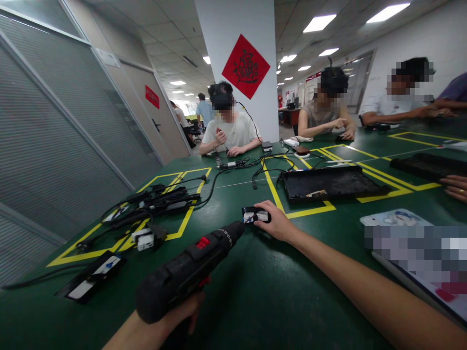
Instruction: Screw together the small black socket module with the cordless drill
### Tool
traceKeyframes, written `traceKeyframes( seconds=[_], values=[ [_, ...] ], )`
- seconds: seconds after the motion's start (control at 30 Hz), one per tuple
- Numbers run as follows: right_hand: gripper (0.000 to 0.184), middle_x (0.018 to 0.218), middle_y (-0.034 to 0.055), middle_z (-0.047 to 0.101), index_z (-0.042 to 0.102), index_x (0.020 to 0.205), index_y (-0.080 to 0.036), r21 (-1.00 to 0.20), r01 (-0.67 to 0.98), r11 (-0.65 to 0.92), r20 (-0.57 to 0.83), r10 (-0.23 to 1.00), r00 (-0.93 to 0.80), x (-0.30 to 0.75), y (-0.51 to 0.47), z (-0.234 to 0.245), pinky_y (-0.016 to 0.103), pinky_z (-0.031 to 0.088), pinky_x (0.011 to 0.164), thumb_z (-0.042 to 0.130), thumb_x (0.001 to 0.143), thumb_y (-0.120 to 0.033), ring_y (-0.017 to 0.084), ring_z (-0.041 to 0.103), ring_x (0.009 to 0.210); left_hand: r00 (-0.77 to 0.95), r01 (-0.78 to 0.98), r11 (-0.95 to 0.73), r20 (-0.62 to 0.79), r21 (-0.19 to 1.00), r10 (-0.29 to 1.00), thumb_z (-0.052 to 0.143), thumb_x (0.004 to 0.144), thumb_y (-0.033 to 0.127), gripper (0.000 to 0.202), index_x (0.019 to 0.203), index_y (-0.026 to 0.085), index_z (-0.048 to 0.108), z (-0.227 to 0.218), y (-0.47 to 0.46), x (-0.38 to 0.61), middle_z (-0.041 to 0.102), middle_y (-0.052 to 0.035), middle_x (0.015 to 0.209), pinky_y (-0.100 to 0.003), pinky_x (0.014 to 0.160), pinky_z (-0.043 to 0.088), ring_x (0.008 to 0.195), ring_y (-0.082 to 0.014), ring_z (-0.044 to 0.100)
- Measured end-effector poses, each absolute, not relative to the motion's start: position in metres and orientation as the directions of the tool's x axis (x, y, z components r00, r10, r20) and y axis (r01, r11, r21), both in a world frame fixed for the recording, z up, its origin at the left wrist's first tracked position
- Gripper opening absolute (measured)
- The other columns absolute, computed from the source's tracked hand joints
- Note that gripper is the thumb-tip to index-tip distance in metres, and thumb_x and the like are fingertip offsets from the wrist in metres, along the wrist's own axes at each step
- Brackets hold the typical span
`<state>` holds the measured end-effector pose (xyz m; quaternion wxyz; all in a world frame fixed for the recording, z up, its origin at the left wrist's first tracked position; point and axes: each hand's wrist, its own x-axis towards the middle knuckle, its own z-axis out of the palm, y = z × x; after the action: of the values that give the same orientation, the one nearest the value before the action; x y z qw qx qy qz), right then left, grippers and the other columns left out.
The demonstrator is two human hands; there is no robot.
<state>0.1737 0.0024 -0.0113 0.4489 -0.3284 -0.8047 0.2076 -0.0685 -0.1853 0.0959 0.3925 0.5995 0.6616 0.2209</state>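
Note:
My left hand (178, 313) is wrapped round the handle of a black cordless drill (182, 274) with red switches. The drill points forward and right, and its chuck ends close to a small black casing (249, 216) with white parts inside. Whether the drill's tip touches the casing I cannot tell. Thumb and fingers of my right hand (277, 222) grip the casing's right end on the green table (233, 301). A longer black casing (95, 276), also with a white part and a bit of blue, lies to the left of the drill.
Tangled black cables and adapters (153, 206) lie at the left inside yellow tape lines. A black tray (328, 183) stands at the right, with a cartoon-covered item (397, 218) nearer me. Several people sit across the table; another person's hand (456, 187) rests at the right edge.

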Motion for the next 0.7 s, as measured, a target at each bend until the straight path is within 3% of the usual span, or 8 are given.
traceKeyframes(
  seconds=[0.23, 0.7],
  values=[
    [0.035, 0.118, 0.0077, 0.056, 0.052, 0.118, -0.018, -0.624, 0.336, 0.705, 0.595, 0.708, -0.381, 0.1742, 0.0027, -0.0114, 0.046, 0.048, 0.086, 0.058, 0.087, -0.032, 0.023, 0.057, 0.102, 0.013, 0.57, 0.195, -0.246, 0.798, 0.969, 0.053, 0.073, 0.047, 0.034, 0.075, 0.016, 0.065, 0.0937, -0.1856, -0.0671, 0.059, -0.0029, 0.053, -0.033, 0.064, 0.052, 0.056, -0.0184, 0.056],
    [0.036, 0.119, 0.0078, 0.055, 0.052, 0.119, -0.018, -0.621, 0.333, 0.71, 0.598, 0.703, -0.384, 0.1752, 0.0019, -0.0111, 0.046, 0.048, 0.087, 0.058, 0.087, -0.032, 0.023, 0.057, 0.102, -0.015, 0.61, 0.199, -0.241, 0.767, 0.971, 0.05, 0.072, 0.05, 0.037, 0.065, 0.017, 0.063, 0.0907, -0.1858, -0.0681, 0.061, -0.004, 0.054, -0.033, 0.065, 0.051, 0.057, -0.0196, 0.057]
  ],
)
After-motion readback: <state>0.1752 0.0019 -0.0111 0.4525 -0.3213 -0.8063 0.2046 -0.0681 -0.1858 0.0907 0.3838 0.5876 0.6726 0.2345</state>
